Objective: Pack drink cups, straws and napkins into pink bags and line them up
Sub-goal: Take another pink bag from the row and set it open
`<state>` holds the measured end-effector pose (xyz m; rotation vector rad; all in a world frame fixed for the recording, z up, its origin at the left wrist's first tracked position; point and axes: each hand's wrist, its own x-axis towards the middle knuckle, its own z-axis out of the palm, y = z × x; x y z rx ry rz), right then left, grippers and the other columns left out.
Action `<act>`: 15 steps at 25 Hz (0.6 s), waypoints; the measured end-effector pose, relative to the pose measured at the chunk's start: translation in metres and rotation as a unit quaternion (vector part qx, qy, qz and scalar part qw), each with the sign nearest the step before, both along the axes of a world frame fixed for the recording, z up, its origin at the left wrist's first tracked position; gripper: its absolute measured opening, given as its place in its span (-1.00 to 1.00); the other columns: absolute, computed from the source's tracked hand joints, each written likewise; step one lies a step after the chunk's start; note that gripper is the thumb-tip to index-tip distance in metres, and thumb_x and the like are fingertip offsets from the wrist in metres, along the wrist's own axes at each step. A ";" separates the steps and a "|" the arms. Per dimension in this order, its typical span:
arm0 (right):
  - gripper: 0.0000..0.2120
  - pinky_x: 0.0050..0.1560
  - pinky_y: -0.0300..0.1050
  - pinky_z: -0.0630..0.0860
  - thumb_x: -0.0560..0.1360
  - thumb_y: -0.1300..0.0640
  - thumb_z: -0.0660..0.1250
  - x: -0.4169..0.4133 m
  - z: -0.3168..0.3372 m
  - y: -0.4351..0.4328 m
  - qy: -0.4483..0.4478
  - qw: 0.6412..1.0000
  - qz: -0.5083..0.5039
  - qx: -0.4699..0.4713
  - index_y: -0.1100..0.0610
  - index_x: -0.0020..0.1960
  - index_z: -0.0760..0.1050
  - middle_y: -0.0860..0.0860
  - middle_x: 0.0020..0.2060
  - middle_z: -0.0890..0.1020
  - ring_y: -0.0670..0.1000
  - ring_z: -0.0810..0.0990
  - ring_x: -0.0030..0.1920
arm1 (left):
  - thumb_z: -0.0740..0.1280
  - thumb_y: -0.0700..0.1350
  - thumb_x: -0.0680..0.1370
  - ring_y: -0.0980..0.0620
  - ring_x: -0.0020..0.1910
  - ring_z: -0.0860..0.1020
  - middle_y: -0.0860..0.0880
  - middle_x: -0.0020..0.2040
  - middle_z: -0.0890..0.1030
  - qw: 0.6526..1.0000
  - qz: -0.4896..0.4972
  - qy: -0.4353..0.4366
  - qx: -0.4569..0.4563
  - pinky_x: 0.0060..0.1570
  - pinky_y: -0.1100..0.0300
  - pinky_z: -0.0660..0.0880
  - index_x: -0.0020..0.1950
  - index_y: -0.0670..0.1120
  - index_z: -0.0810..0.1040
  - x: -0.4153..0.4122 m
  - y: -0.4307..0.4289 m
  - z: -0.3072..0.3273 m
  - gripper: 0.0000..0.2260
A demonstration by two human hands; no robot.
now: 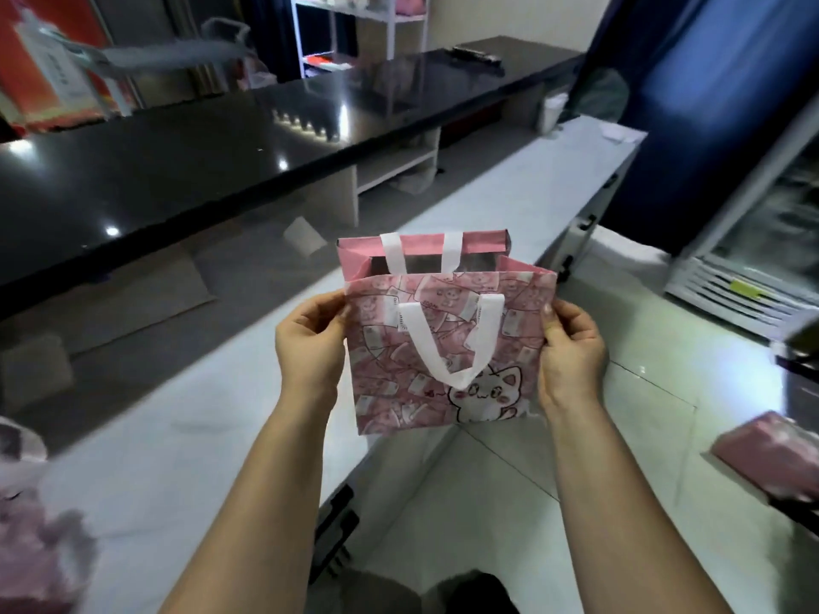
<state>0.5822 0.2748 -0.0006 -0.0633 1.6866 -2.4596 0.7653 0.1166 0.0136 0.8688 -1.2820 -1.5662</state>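
Pink bag [390, 383] — cat print, 2 white handles, mouth open — is held in mid-air at frame centre, over the white counter's [177, 436] edge. Left hand [310, 343] pinches its 9 o'clock edge and right hand [571, 347] its 3 o'clock edge (thumbs on the near face).

One view only: a wide-angle camera on the person's head faced forward and down along the white table [186, 436], with the black counter [177, 170] on its left. It sat close: both forearms filled the lower frame, and the left hand [310, 343] and right hand [571, 347] gripped the pink bag [447, 347] near centre. Straight lines bowed toward the frame edges, corners blurred.
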 end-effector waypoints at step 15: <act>-0.80 0.00 -0.02 0.61 0.54 0.32 0.31 -0.287 0.046 0.147 0.036 0.992 -0.118 -0.005 0.06 -0.12 0.60 0.01 -0.14 0.69 0.00 0.66 -0.10 | 0.39 -0.27 0.52 0.09 -0.22 0.63 0.00 -0.17 0.69 0.994 -0.084 0.068 0.018 -0.21 0.21 0.58 -0.10 -0.04 0.65 -0.342 0.110 0.035 -0.87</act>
